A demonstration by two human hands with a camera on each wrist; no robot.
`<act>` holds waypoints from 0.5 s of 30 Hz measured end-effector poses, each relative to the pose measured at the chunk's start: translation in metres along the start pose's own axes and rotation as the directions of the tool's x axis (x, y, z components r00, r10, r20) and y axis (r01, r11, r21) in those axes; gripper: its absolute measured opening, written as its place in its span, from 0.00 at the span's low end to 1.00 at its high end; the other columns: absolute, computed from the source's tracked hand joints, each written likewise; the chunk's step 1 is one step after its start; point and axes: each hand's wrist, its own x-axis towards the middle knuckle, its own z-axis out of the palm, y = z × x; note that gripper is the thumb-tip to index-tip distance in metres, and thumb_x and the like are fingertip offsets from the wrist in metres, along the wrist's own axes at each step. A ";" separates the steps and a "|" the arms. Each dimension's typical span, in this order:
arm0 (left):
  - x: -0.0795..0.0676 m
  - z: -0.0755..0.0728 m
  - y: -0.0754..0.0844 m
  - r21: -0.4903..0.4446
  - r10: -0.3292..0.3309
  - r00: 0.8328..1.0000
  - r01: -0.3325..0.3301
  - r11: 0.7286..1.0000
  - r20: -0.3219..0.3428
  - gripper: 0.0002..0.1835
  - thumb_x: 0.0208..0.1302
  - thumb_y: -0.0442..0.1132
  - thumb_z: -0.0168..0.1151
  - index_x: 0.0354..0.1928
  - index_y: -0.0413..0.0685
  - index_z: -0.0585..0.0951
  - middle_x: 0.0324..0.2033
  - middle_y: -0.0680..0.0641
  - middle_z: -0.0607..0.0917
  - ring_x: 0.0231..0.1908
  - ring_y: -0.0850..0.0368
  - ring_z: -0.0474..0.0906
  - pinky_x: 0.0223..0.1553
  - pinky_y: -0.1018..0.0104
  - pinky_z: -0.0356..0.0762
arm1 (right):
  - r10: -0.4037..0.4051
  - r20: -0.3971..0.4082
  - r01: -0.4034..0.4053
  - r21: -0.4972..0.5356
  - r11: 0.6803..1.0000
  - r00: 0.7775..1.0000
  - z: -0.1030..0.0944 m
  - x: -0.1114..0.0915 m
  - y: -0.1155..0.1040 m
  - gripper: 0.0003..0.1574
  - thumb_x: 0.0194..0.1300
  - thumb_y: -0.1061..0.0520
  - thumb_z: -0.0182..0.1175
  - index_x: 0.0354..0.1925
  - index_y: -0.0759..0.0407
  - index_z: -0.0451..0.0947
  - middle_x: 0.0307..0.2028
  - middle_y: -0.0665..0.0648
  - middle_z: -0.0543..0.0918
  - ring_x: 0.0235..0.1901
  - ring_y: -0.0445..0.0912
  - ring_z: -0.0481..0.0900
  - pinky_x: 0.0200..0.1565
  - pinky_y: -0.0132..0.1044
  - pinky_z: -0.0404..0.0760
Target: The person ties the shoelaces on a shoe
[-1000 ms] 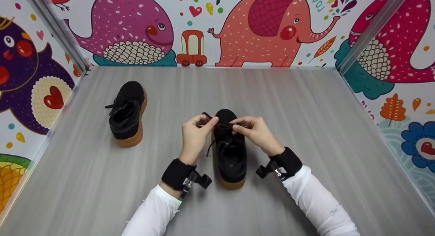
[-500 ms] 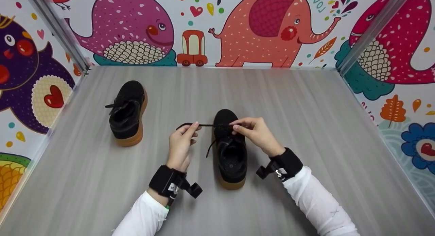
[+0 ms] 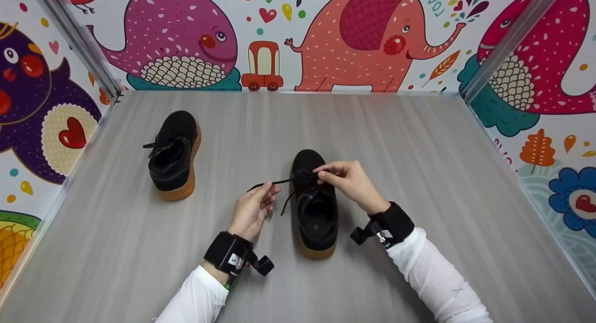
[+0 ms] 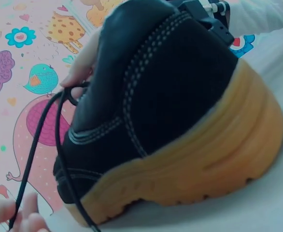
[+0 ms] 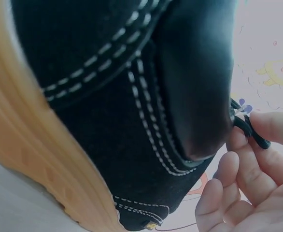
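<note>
A black shoe (image 3: 318, 241) with a tan sole stands upright on the floor, toe pointing away. My left hand (image 3: 250, 210), to the shoe's left, pinches a black shoelace (image 3: 281, 180) between thumb and finger and holds it out from the shoe. Over the shoe's lacing, my right hand (image 3: 349, 182) pinches part of the lace; the right wrist view shows a small lace loop (image 5: 257, 135) at its fingertips. The other lace end hangs loose down the shoe's left side. In the left wrist view, the shoe's side (image 4: 180, 96) fills the middle, partly hiding the right hand.
A second black shoe (image 3: 174, 174) with a tan sole stands at the left, its lace sticking out to the side. The grey wood-look floor (image 3: 396, 132) is bordered by panels (image 3: 260, 30) printed with cartoon animals, with metal posts (image 3: 505, 48) at the corners.
My left hand has moved left from the shoe, drawing the lace out straight, then slightly toward me. My right hand stays at the lacing. Both shoes have kept their places.
</note>
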 end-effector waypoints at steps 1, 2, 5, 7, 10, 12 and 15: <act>0.000 0.000 -0.001 -0.005 -0.004 1.000 0.004 1.000 0.007 0.07 0.66 0.39 0.58 0.32 0.44 0.80 0.26 0.52 0.85 0.26 0.62 0.73 0.25 0.73 0.66 | -0.001 0.000 0.000 -0.002 1.000 1.000 0.000 0.000 0.000 0.13 0.64 0.63 0.59 0.44 0.71 0.81 0.34 0.68 0.84 0.33 0.44 0.83 0.40 0.31 0.79; 0.000 -0.001 -0.001 -0.008 -0.007 1.000 0.007 1.000 0.016 0.07 0.67 0.39 0.58 0.31 0.44 0.80 0.25 0.52 0.85 0.25 0.63 0.73 0.25 0.73 0.66 | -0.001 0.000 0.001 -0.004 1.000 1.000 0.000 0.000 0.000 0.13 0.64 0.63 0.59 0.44 0.71 0.81 0.34 0.68 0.84 0.33 0.44 0.83 0.40 0.31 0.79; 0.000 -0.002 -0.003 -0.004 -0.023 0.999 0.023 1.000 0.043 0.08 0.67 0.39 0.58 0.31 0.44 0.80 0.24 0.51 0.85 0.23 0.63 0.73 0.23 0.74 0.67 | -0.003 0.000 0.003 -0.009 1.000 1.000 0.000 0.000 -0.001 0.13 0.64 0.63 0.59 0.44 0.72 0.81 0.33 0.68 0.84 0.33 0.44 0.83 0.40 0.30 0.79; 0.000 -0.002 -0.003 0.021 -0.023 0.998 0.021 1.000 0.057 0.09 0.66 0.40 0.58 0.31 0.42 0.80 0.23 0.51 0.84 0.22 0.63 0.73 0.22 0.74 0.67 | -0.009 -0.001 0.009 -0.011 1.000 1.000 0.000 0.001 0.004 0.14 0.64 0.62 0.59 0.44 0.72 0.81 0.33 0.67 0.85 0.33 0.44 0.83 0.40 0.30 0.79; -0.004 0.000 0.000 0.112 0.031 0.996 -0.040 0.993 0.080 0.12 0.66 0.41 0.59 0.35 0.36 0.79 0.22 0.50 0.84 0.21 0.62 0.74 0.21 0.74 0.68 | -0.016 -0.004 0.016 -0.011 1.000 1.000 -0.002 0.005 0.017 0.14 0.64 0.60 0.60 0.44 0.70 0.82 0.32 0.64 0.85 0.33 0.44 0.83 0.40 0.29 0.79; -0.007 0.004 0.004 0.204 0.115 0.988 -0.133 0.970 0.101 0.13 0.64 0.41 0.61 0.37 0.34 0.79 0.22 0.49 0.85 0.22 0.62 0.75 0.21 0.74 0.69 | -0.022 -0.003 0.021 -0.013 1.000 1.000 -0.002 0.007 0.020 0.14 0.64 0.61 0.60 0.44 0.70 0.82 0.32 0.64 0.85 0.33 0.43 0.83 0.39 0.29 0.79; -0.012 0.011 0.012 0.383 0.305 0.936 -0.351 0.855 0.177 0.12 0.62 0.39 0.63 0.38 0.35 0.80 0.25 0.48 0.86 0.24 0.60 0.78 0.23 0.74 0.73 | -0.018 0.005 0.018 -0.019 1.000 1.000 -0.002 0.004 0.012 0.14 0.64 0.62 0.59 0.45 0.72 0.81 0.33 0.66 0.85 0.33 0.44 0.83 0.39 0.29 0.79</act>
